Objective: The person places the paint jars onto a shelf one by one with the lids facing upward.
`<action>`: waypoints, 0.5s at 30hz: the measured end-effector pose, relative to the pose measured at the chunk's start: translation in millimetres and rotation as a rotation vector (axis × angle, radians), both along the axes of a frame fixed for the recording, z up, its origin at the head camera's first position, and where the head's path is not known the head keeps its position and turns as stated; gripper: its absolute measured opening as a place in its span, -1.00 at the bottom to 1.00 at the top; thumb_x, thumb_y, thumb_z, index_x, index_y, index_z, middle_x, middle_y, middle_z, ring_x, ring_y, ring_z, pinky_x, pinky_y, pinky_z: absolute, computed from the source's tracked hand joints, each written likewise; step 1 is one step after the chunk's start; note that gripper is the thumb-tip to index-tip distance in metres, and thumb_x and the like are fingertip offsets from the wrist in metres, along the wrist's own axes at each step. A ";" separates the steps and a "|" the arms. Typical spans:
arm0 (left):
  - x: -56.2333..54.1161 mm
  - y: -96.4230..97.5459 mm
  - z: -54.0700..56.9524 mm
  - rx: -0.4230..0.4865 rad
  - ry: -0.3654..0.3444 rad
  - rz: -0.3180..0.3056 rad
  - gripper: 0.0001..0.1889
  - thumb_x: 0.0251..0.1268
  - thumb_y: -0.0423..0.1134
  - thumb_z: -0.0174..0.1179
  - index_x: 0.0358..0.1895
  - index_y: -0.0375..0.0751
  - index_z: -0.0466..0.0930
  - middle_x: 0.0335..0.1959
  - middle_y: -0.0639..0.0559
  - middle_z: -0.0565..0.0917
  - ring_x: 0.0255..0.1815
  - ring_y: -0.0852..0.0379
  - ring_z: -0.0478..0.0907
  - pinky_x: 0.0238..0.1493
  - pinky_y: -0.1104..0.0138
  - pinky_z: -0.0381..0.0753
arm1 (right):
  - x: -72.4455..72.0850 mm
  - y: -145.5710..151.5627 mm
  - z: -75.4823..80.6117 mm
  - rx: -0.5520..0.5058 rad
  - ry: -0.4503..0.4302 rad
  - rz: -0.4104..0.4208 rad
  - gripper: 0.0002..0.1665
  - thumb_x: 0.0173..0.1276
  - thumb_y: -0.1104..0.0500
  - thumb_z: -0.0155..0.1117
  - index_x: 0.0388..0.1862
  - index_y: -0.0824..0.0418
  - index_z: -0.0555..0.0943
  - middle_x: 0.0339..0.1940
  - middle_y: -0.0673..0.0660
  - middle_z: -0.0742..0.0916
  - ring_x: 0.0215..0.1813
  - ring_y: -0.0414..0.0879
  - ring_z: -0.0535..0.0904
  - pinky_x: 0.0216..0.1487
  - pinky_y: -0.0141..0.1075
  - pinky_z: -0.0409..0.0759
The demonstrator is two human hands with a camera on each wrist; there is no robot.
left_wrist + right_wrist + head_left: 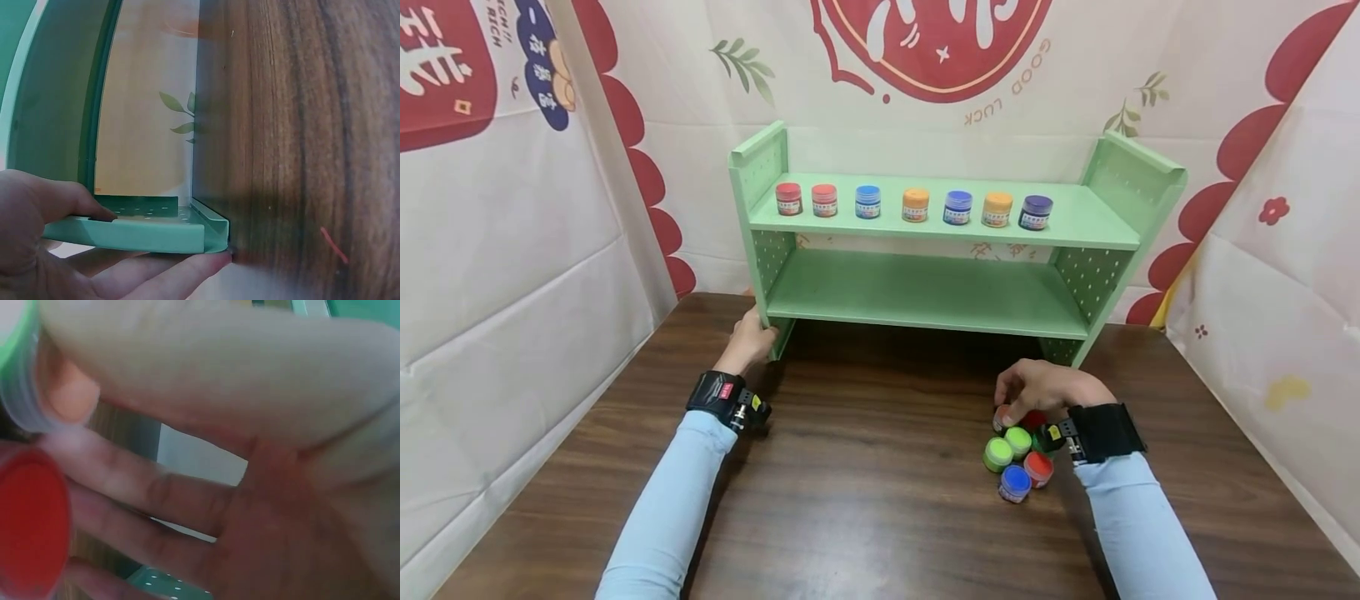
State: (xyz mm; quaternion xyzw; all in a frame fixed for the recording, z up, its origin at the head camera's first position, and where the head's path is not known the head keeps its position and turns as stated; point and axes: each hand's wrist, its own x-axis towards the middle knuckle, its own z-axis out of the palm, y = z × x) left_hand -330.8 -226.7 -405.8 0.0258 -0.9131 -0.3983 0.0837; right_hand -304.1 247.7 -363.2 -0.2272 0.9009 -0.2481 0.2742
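My left hand (750, 337) grips the lower left side panel of a green two-tier shelf (925, 287); in the left wrist view the thumb lies over the panel's edge (144, 236), with fingers beneath. At the right, my right hand (1052, 385) pinches a small paint jar with an orange-red lid (1001, 419) between thumb and fingers. Close around it on the table stand a green-lidded jar (1018, 442), another green-lidded jar (997, 453), a red-lidded jar (1039, 468) and a blue-lidded jar (1014, 482). A dark red lid (1033, 419) is partly hidden under the hand.
Several jars stand in a row on the upper tier, from a red-lidded jar (788, 199) at the left to a purple-lidded jar (1035, 212). The shelf stands at the back of the brown wooden table (865, 467). Printed cloth (700, 167) hangs behind and at both sides.
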 end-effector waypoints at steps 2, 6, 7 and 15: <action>-0.4 0.4 1.5 0.000 0.004 0.001 -0.61 0.33 -0.35 -0.01 0.21 -0.32 0.44 0.05 -0.34 0.61 0.07 -0.31 0.54 -0.02 0.02 0.55 | -2.0 0.5 0.5 0.002 0.035 0.015 -0.77 0.24 0.26 0.53 -0.17 0.26 0.67 -0.27 0.09 0.75 -0.26 -0.10 0.52 -0.20 -0.23 0.53; -1.0 0.8 2.6 -0.005 0.005 0.000 -0.61 0.33 -0.36 -0.02 0.22 -0.32 0.44 0.05 -0.35 0.61 0.06 -0.30 0.54 -0.04 0.02 0.55 | -5.4 2.0 -1.2 0.001 0.131 0.009 -0.74 0.23 0.33 0.50 -0.11 0.26 0.67 -0.24 0.09 0.75 -0.20 -0.10 0.57 -0.14 -0.22 0.54; -0.7 0.9 2.8 -0.004 0.002 0.001 -0.60 0.33 -0.36 -0.02 0.22 -0.31 0.44 0.04 -0.34 0.61 0.05 -0.30 0.55 -0.05 0.03 0.55 | -6.1 2.2 -1.9 -0.002 0.149 -0.001 -0.72 0.23 0.35 0.48 -0.08 0.27 0.67 -0.22 0.10 0.75 -0.17 -0.09 0.59 -0.12 -0.22 0.56; 0.6 1.4 0.4 -0.002 -0.011 0.009 -0.58 0.35 -0.33 -0.02 0.26 -0.25 0.43 0.08 -0.31 0.61 0.06 -0.26 0.55 -0.07 0.09 0.53 | -8.3 3.5 -7.5 0.061 0.211 -0.080 -0.64 0.25 0.15 0.53 -0.04 0.27 0.68 -0.23 0.09 0.73 -0.19 -0.06 0.55 -0.16 -0.23 0.52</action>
